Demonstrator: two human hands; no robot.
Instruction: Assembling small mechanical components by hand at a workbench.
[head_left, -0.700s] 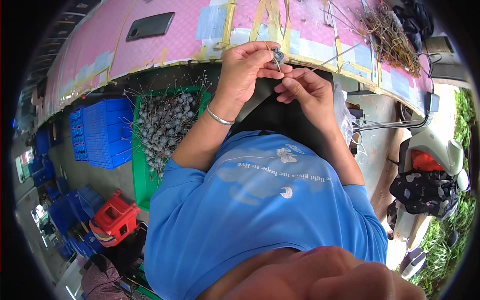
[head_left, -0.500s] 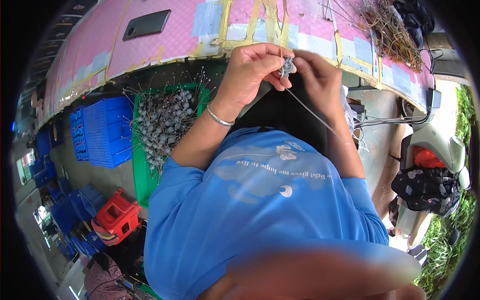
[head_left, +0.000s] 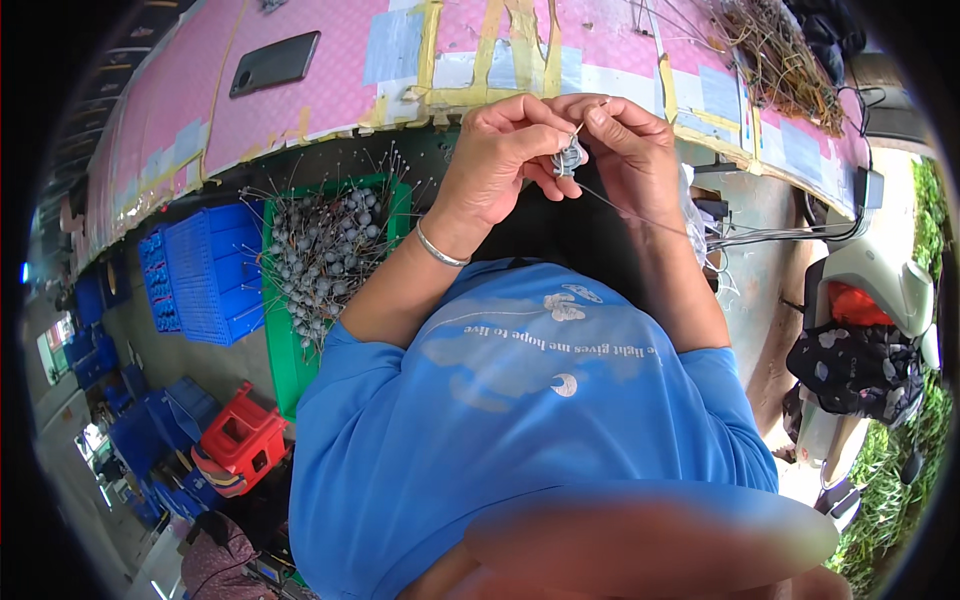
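At the near edge of the pink table (head_left: 330, 95), both hands meet close together. The left hand (head_left: 500, 160) and right hand (head_left: 625, 150) pinch one small grey round piece (head_left: 570, 158) between fingertips, fingers narrow and curled on it. The piece looks dull grey, bead-like, with a thin wire (head_left: 640, 212) running down-right from it; finer shape is probably too small to tell. A silver bangle (head_left: 440, 247) sits on the left wrist. Below-left, a green tray (head_left: 285, 350) holds a heap of similar grey beads with wire stems (head_left: 325, 255), well apart from the hands. Blue crate (head_left: 210, 275) is beside the tray. A dark phone (head_left: 275, 63) lies on the table.
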